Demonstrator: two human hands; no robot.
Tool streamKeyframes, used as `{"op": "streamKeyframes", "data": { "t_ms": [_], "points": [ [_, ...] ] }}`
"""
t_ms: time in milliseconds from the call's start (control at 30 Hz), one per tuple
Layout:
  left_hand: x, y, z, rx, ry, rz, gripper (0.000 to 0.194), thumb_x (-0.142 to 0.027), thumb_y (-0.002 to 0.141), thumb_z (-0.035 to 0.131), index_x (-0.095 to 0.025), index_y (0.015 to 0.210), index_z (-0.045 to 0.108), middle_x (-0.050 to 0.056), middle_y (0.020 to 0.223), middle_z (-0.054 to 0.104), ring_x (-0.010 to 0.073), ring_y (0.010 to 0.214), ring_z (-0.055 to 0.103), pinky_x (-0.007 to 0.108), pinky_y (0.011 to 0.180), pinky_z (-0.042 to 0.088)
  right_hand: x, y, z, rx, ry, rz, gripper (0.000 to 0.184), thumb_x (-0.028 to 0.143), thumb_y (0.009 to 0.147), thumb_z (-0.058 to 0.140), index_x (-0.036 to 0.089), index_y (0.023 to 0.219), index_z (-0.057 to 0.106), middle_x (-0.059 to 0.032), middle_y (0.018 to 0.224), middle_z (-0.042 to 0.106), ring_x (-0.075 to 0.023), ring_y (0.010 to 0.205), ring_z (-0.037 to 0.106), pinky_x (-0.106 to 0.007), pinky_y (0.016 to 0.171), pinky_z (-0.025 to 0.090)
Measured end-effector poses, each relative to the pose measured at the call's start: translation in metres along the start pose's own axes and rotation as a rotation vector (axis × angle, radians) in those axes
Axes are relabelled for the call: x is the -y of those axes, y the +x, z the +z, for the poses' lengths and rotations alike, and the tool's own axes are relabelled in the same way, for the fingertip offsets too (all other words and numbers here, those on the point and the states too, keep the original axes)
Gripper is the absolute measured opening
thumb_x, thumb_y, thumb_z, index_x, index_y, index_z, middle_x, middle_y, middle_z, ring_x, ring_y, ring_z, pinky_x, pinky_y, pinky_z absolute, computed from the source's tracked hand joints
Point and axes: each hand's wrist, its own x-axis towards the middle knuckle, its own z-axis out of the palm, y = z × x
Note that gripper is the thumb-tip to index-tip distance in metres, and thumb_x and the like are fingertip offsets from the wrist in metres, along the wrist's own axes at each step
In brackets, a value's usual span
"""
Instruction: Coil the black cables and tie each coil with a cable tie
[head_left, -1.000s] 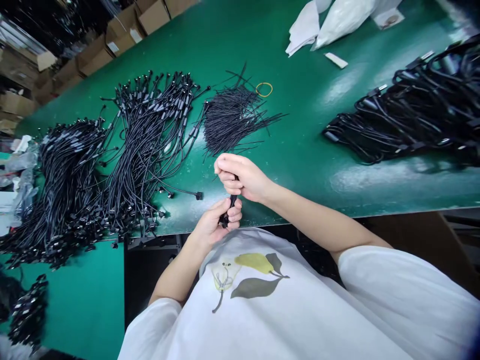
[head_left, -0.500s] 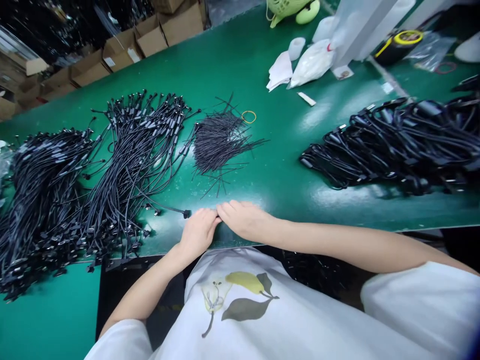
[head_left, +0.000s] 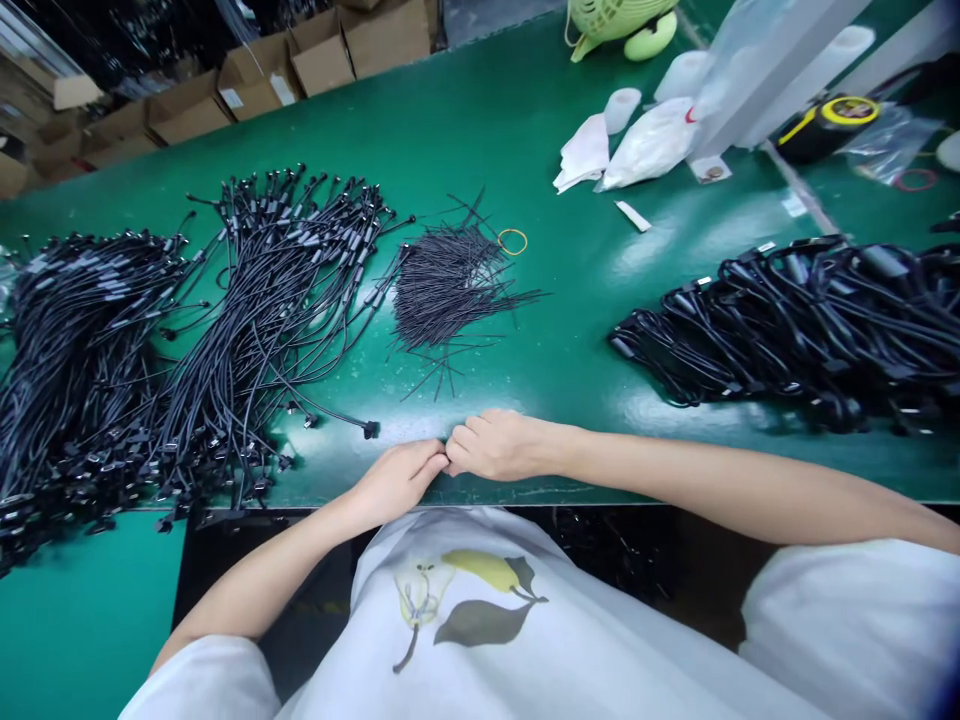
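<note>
My left hand [head_left: 396,482] and my right hand [head_left: 496,445] meet knuckle to fingertip at the front edge of the green table [head_left: 570,370]. Both have their fingers curled in, and whatever is between them is hidden. Just beyond them lies a loose heap of thin black ties [head_left: 444,285] with a yellow rubber band [head_left: 513,241] at its far side. One black cable end with a plug [head_left: 370,429] lies close to my left hand.
Two big piles of black cables [head_left: 270,300] [head_left: 75,350] cover the left of the table. Coiled black cables [head_left: 810,320] lie at the right. White bags [head_left: 645,145], a tape measure [head_left: 825,125] and cardboard boxes [head_left: 322,55] sit at the back.
One second ago both hands held a black cable bundle up near my chest. They have come down to the table edge, and the fingers that lay flat half a second ago are curled.
</note>
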Motion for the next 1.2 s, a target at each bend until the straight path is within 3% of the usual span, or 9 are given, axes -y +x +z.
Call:
{"op": "streamKeyframes", "data": {
  "t_ms": [133,233,400,500,600,767,1000,1067,1200],
  "points": [
    [0.010,0.005,0.002,0.162,-0.276,-0.029,0.034,-0.045,0.093,0.038,-0.017,0.081,0.054,-0.002,0.067,0.049,0.0122,0.063,0.043,0.024,0.061,0.035,0.003,0.004,0.006,0.095,0.175,-0.017,0.035,0.035,0.101,0.034,0.018,0.074,0.049,0.0013,0.060,0.049,-0.0119,0.053,0.037,-0.031,0.051,0.012],
    [0.020,0.008,0.006,0.073,-0.409,-0.041,0.038,-0.050,0.091,0.042,-0.017,0.078,0.054,-0.004,0.063,0.045,0.0113,0.059,0.040,0.024,0.058,0.033,-0.015,0.007,0.008,0.298,0.400,0.129,0.037,0.044,0.099,0.037,0.018,0.079,0.055,-0.0009,0.070,0.057,-0.0124,0.061,0.047,-0.028,0.051,0.020],
    [0.025,0.011,0.002,-0.324,-0.795,-0.055,0.037,-0.051,0.087,0.051,-0.015,0.080,0.056,-0.006,0.056,0.039,0.0094,0.054,0.034,0.024,0.055,0.027,-0.098,-0.007,0.015,0.326,0.282,1.053,0.029,0.043,0.093,0.049,0.016,0.097,0.060,-0.0094,0.097,0.063,-0.0188,0.080,0.055,-0.028,0.063,0.035],
    [0.019,0.014,-0.002,-0.437,-0.993,-0.032,0.034,-0.048,0.084,0.058,-0.014,0.078,0.054,-0.005,0.057,0.038,0.0079,0.053,0.032,0.023,0.053,0.025,-0.130,-0.020,0.029,0.440,0.184,1.338,0.020,0.033,0.087,0.055,0.015,0.093,0.062,-0.0114,0.096,0.064,-0.0212,0.080,0.055,-0.031,0.066,0.036],
    [0.011,0.016,-0.002,-0.440,-1.111,-0.012,0.034,-0.046,0.081,0.063,-0.014,0.077,0.055,-0.005,0.058,0.038,0.0067,0.053,0.031,0.022,0.051,0.024,-0.132,-0.027,0.034,0.476,0.195,1.352,0.015,0.023,0.086,0.049,0.016,0.086,0.062,-0.0109,0.090,0.065,-0.0218,0.079,0.056,-0.032,0.068,0.038],
    [0.000,0.016,0.005,-0.432,-1.247,0.004,0.038,-0.046,0.075,0.070,-0.011,0.087,0.059,-0.006,0.056,0.038,0.0058,0.051,0.030,0.020,0.049,0.023,-0.091,-0.023,0.009,0.197,0.116,1.303,0.019,0.025,0.089,0.043,0.015,0.095,0.058,-0.0148,0.098,0.062,-0.0237,0.086,0.055,-0.034,0.074,0.040],
    [-0.005,0.020,0.016,-0.436,-1.216,0.098,0.047,-0.045,0.080,0.065,-0.012,0.112,0.058,-0.006,0.058,0.039,0.0072,0.052,0.031,0.021,0.049,0.025,0.005,0.025,0.005,0.012,1.083,1.085,0.020,0.034,0.091,0.047,0.017,0.092,0.057,0.0008,0.074,0.060,-0.0120,0.063,0.053,-0.023,0.060,0.041],
    [0.000,0.018,0.017,-0.517,-1.055,0.117,0.040,-0.044,0.085,0.058,-0.012,0.109,0.062,-0.004,0.062,0.044,0.0082,0.054,0.035,0.022,0.052,0.030,0.019,0.034,0.006,-0.001,0.987,1.000,0.017,0.029,0.092,0.046,0.017,0.094,0.058,-0.0012,0.080,0.062,-0.0120,0.068,0.054,-0.023,0.063,0.041],
    [0.011,0.012,0.016,-0.740,-0.499,0.159,0.030,-0.035,0.092,0.048,-0.017,0.106,0.067,0.006,0.092,0.066,0.0173,0.086,0.058,0.029,0.081,0.045,0.022,0.039,-0.002,0.054,0.308,0.640,0.023,0.019,0.096,0.041,0.016,0.095,0.063,-0.0054,0.081,0.062,-0.0148,0.072,0.051,-0.028,0.065,0.035]
  ]
}}
